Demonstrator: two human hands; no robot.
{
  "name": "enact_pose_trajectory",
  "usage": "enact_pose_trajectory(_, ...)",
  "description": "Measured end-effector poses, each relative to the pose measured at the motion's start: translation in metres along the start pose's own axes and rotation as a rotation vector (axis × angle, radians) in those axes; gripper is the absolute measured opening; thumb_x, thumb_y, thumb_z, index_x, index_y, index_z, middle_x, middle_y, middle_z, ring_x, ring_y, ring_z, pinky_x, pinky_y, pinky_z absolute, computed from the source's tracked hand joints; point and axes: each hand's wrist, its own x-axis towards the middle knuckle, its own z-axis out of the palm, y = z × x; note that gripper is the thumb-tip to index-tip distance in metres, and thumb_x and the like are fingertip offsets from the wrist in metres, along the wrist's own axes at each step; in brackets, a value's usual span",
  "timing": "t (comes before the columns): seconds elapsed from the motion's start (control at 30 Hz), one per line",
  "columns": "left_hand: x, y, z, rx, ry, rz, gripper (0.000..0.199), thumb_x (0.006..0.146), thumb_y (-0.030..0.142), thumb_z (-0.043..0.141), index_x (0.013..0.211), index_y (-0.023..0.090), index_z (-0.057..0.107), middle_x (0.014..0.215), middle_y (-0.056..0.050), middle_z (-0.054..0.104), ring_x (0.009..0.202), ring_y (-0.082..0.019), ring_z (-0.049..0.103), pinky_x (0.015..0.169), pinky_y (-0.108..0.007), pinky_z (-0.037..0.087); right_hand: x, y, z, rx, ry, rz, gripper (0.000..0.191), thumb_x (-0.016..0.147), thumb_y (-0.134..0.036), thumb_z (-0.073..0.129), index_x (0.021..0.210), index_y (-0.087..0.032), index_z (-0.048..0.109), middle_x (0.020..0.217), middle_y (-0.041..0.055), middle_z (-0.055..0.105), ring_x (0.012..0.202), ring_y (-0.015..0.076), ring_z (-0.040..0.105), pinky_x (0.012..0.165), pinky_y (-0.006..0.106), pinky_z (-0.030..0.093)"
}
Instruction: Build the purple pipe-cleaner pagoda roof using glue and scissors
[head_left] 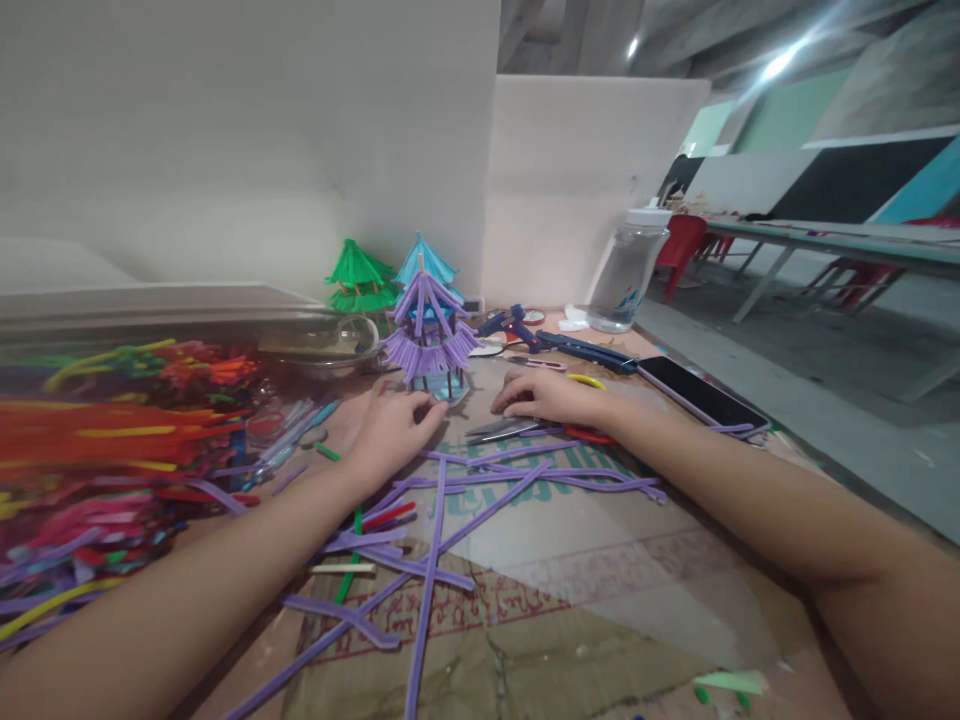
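A small pavilion model of purple pipe cleaners [433,345] with two roof tiers and dark posts stands upright on a light-blue base. My left hand [397,425] rests at the base's near left side, its fingers loosely bent; whether the fingertips touch the base I cannot tell. To the right of the model, my right hand [551,396] hovers low with fingers curved and nothing visible in it. Under and beside it lie scissors [504,430], their handles partly covered by the hand and forearm. Loose purple pipe cleaners [439,530] are strewn over the cardboard [600,610] between my arms.
Green [360,272] and blue [421,258] pavilion models stand behind. A glue gun [517,325], phone [701,393] and water bottle [628,265] line the right edge. Colourful pipe cleaners [112,440] pile up at left, near a clear bowl [322,345]. A white partition [247,150] rises behind.
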Motion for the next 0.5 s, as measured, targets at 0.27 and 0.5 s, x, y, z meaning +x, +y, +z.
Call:
enact_pose_trajectory(0.27, -0.001, 0.001, -0.001, 0.02, 0.004, 0.01, 0.036, 0.093, 0.042, 0.047, 0.073, 0.019, 0.066, 0.074, -0.004, 0.071, 0.069, -0.02, 0.062, 0.064, -0.029, 0.037, 0.004, 0.0, 0.009, 0.015, 0.183, 0.082, 0.009, 0.085, -0.022, 0.063, 0.079, -0.018, 0.068, 0.091, 0.0062, 0.069, 0.085, 0.0185, 0.062, 0.081, 0.031, 0.046)
enact_pose_trajectory(0.5, -0.001, 0.002, -0.003, 0.047, -0.016, 0.003, 0.038, 0.094, 0.043, 0.046, 0.072, 0.018, 0.065, 0.072, -0.003, 0.07, 0.069, -0.019, 0.063, 0.063, -0.029, 0.036, -0.006, 0.016, -0.032, 0.093, 0.201, 0.255, 0.008, 0.09, -0.022, 0.052, 0.089, -0.018, 0.059, 0.083, 0.0048, 0.072, 0.071, 0.0154, 0.068, 0.068, 0.028, 0.052)
